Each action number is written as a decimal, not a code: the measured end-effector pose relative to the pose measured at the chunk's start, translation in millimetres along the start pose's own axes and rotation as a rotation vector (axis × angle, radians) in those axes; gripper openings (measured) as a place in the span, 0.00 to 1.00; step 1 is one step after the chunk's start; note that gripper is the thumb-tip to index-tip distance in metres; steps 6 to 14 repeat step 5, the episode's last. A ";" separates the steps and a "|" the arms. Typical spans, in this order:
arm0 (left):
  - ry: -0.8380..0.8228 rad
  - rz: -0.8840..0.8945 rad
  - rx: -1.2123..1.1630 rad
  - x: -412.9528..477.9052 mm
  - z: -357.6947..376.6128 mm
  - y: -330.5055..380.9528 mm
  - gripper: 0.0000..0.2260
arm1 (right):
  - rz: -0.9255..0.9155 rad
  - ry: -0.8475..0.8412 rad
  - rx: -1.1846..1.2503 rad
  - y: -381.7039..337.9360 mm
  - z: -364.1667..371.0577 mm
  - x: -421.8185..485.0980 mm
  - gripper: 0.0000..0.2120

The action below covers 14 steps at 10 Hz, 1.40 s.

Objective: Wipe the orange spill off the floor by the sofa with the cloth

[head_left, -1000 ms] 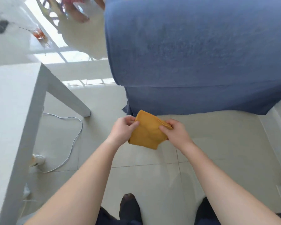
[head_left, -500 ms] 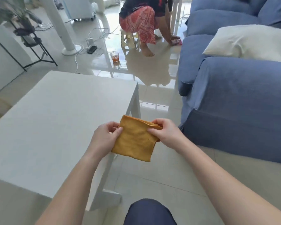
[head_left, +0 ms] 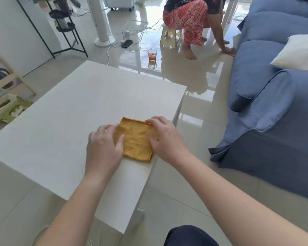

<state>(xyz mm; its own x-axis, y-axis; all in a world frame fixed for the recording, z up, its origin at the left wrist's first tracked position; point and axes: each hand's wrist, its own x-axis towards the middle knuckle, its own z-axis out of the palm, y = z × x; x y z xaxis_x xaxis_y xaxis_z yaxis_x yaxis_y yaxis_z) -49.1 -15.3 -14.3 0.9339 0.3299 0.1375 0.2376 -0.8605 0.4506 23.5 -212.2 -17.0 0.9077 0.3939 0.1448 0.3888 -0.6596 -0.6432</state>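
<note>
A folded orange cloth (head_left: 135,142) is pressed flat on a white table (head_left: 64,121) by two hands, centre of frame.

The left hand (head_left: 103,150) and right hand (head_left: 164,139) lie spread on its side edges, palms down, nothing pinched. A blue sofa (head_left: 274,121) fills the right. No spill is visible on the floor (head_left: 199,107). The fold is probably best smoothed evenly, edges aligned.

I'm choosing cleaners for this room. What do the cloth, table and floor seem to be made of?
Cloth: orange, probably microfibre, with a fine woven texture. Table: white, matte, likely laminated board. Floor: glossy pale tile; it mirrors the room and shows grout lines.
</note>
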 end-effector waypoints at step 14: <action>-0.068 -0.021 0.053 -45.4 18.4 2.2 0.27 | 0.042 -0.178 -0.016 11.9 -10.8 -34.9 0.26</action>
